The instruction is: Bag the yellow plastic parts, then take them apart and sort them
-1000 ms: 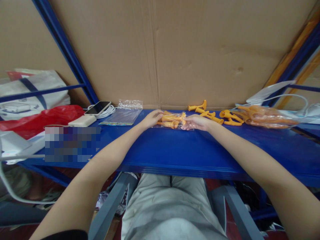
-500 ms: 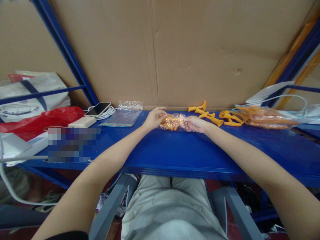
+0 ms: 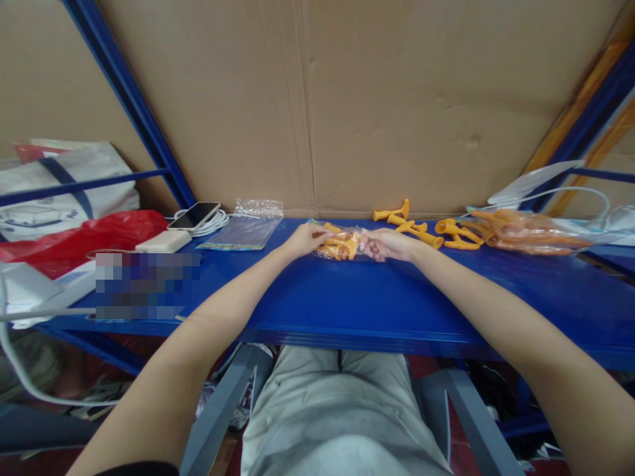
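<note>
Fingers (image 3: 376,246) of the right hand (image 3: 395,243) pinched a clear plastic bag (image 3: 361,253) of orange, branching pieces (image 3: 343,247); how the left hand (image 3: 301,240) gripped was unclear. Steadying both ends seemed wise.

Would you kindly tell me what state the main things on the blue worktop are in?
Clear bag: orange pieces inside, left hand and right hand at its ends; sealed or open, cannot tell.
Loose orange pieces: lying outside the bag.
Right-side bag: filled with orange pieces.
Left-side clear packaging: lying flat.
Phone: screen facing up.
White cable: coiled.
Red plastic: crumpled.
</note>
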Demonstrator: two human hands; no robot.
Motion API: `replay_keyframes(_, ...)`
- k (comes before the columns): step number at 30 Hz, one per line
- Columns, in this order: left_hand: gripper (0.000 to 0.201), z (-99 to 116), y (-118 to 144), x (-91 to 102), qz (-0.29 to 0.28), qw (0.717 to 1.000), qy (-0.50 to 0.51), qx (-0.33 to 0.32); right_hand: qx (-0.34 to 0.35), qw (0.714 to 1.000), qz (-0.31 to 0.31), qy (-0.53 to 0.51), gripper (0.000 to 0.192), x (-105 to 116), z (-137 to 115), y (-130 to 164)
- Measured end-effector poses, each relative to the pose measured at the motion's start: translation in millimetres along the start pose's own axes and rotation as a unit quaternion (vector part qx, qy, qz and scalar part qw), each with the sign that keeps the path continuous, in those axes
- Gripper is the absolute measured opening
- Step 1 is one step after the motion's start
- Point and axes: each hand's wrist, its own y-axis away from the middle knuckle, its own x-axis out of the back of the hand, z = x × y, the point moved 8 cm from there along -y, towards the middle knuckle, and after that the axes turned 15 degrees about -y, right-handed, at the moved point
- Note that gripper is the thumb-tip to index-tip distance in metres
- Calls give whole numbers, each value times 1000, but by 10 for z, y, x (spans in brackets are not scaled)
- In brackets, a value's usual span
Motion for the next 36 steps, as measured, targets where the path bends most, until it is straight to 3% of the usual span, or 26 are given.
replay_keyframes(3, 19, 9, 7, 20, 7, 1000, -14, 5, 4, 998, -21, -60, 48, 9, -42, 4)
replay_keyframes(8, 16, 11, 23, 60, 34, 999, -17, 19, 66, 997, -19, -21, 19, -20, -121, 4)
replay_keyframes(12, 22, -101, 31, 123, 67, 997, -15, 47, 85, 996, 14, -28, 25, 24, -167, 14)
replay_keyframes(15, 26, -206, 23, 134, 59, 996, -10, 67, 117, 991, 41, -50, 23, 100, -255, 45)
replay_keyframes(20, 35, -142, -7, 147, 48, 999, 13, 17, 204, 974, 88, -38, 27, 245, -380, 46)
replay_keyframes(24, 39, -126, -10, 163, 58, 998, 22, 20, 260, 946, 178, 72, 24, 435, -432, 4)
replay_keyframes(28, 22, -300, 3, 183, 69, 992, -8, 103, 299, 911, 221, 178, 23, 558, -497, -9)
replay_keyframes(30, 26, -378, 16, 177, 54, 989, -3, 138, 310, 896, 236, 213, 20, 607, -521, 4)
replay_keyframes(33, 38, -394, 32, 171, 29, 988, 23, 150, 314, 868, 293, 250, 11, 711, -545, 50)
replay_keyframes(36, 32, -346, 49, 165, 19, 986, 58, 158, 276, 844, 365, 281, 8, 837, -530, 76)
